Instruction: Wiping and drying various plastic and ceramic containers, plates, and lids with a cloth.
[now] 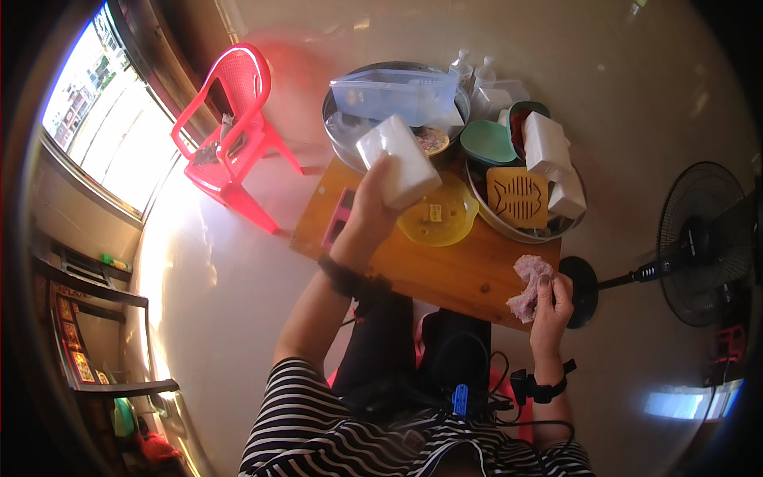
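Note:
My left hand [375,200] grips a white, plastic-wrapped pack of tissues [400,160], raised above the wooden table [453,283]. A crumpled pink cloth [527,286] is pinched between the thumb and fingers of my right hand [551,298], over the table's near right edge. Beyond the tissue pack lies a translucent yellow plastic dish [441,214]. A pink-framed object [340,219] is partly hidden behind my left wrist. To the right, an orange plate with fish-shaped slots [517,198] rests on a round metal tray [506,232].
Another round tray [331,128] holds a clear bluish plastic bin [390,98]. Green bowls [489,142], more white packs [545,143] and bottles [462,68] crowd the far side. A black standing fan [694,244] is at right, a red plastic chair [238,131] at upper left.

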`<state>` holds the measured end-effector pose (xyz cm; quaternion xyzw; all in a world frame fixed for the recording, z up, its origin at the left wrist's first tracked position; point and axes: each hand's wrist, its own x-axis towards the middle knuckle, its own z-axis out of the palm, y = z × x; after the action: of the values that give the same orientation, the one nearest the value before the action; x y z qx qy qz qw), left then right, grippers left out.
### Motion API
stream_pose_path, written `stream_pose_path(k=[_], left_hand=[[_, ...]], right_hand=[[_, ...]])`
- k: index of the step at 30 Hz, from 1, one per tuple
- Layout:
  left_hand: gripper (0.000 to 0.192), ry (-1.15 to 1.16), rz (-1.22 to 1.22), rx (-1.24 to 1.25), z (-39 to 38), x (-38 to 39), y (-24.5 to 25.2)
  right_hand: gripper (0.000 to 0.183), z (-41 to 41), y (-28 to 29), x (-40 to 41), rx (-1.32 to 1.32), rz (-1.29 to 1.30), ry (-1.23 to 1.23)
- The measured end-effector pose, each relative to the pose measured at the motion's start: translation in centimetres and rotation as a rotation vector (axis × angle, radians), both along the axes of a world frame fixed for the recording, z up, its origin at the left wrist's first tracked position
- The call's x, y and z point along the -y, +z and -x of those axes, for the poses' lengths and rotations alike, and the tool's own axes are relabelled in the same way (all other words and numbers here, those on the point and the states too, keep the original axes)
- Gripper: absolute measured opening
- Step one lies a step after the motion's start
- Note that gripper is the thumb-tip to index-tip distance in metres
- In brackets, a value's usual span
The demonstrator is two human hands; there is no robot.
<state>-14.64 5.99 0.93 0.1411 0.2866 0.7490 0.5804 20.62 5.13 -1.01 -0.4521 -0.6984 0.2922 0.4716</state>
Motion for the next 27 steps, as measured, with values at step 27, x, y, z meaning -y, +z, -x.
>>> stream_pose_path(k=[27], left_hand=[[0.075,0.574,0.150,-1.096,-2.5,-8.8,-2.4]], right_hand=[[0.022,-1.1,-2.8,0.7,-0.277,0.438,0.004]])
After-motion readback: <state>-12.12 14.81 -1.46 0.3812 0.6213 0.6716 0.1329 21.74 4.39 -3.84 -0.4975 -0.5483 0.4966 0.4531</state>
